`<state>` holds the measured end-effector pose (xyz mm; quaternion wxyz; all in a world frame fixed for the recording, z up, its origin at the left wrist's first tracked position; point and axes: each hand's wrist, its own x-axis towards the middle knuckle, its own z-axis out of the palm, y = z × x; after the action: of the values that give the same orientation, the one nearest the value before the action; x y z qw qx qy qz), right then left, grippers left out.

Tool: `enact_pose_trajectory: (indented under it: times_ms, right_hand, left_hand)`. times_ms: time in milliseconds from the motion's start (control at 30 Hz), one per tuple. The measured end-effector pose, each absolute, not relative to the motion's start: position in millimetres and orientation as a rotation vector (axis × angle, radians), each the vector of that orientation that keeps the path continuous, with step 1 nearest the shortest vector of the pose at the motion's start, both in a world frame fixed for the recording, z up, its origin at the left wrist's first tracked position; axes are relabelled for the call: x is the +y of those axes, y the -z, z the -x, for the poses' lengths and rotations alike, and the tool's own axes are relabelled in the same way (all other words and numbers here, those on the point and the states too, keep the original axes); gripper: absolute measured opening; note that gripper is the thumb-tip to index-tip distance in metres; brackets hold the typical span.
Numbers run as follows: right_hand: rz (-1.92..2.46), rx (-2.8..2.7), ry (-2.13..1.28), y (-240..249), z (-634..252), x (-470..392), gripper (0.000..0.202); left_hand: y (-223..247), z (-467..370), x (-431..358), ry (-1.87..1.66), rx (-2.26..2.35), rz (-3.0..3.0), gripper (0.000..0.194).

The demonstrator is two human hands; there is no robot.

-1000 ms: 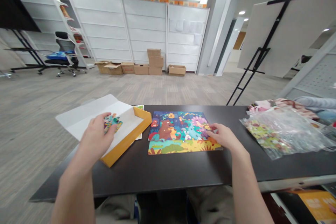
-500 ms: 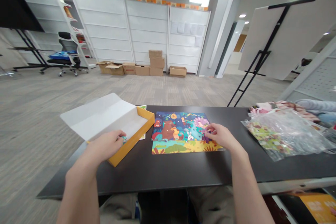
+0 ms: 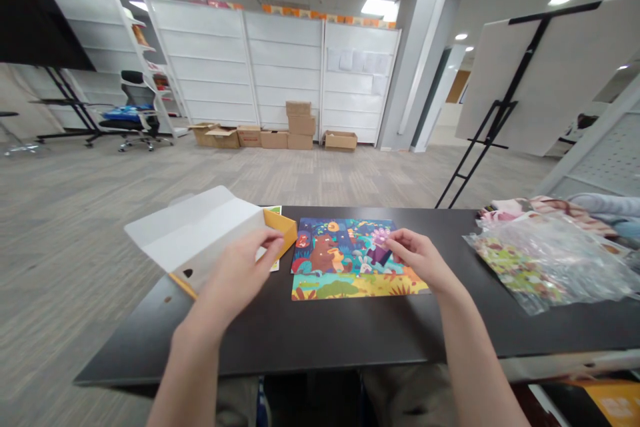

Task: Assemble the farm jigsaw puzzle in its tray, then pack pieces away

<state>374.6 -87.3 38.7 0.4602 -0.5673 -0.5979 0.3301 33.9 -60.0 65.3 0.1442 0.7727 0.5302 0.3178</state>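
A colourful animal puzzle (image 3: 325, 250) lies on the black table (image 3: 325, 333), overlapping a yellow-green picture sheet (image 3: 340, 287). My right hand (image 3: 413, 253) pinches a purple puzzle piece (image 3: 380, 245) over the puzzle's right part. Left of the puzzle is a yellow box (image 3: 283, 223) with its white lid (image 3: 180, 220) open. In front of the box hangs my left hand (image 3: 250, 267), thumb and fingertips brought close together; whatever they may hold is too small to make out. My left hand and forearm hide much of the box.
Clear plastic bags (image 3: 560, 260) with colourful pieces lie at the table's right, beside folded cloths (image 3: 565, 207). A card (image 3: 274, 265) shows partly under the box. Beyond the table stand cardboard boxes (image 3: 300, 127), a chair and a whiteboard stand.
My left hand has come up out of the yellow box and moved right. My right hand has lifted the purple piece slightly and shifted a little left. The view has tilted slightly.
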Motion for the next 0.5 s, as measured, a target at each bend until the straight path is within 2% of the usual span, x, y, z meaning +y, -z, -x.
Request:
enact_pose_trajectory:
  times_ms: [100, 267, 400, 500]
  right_hand:
    - [1.249, -1.531, -0.921, -38.3, -348.4, -86.3, 0.04]
    - [1.169, -1.582, -1.023, -31.5, -315.7, -85.6, 0.035]
    - [1.202, -1.64, -0.968, -30.0, -314.8, -83.2, 0.032]
    - [1.427, -1.732, -0.737, -25.8, -339.8, -80.5, 0.027]
  left_hand:
    - [-59.6, -79.9, -70.9, -0.946, 1.168, -2.193, 0.028]
    - [-36.7, -114.6, -72.9, -0.89, 0.982, -2.067, 0.019]
    - [-38.3, -99.1, -65.2, -0.866, 0.968, -2.084, 0.019]
    - [-50.4, -61.1, -57.5, -0.917, 1.175, -2.116, 0.028]
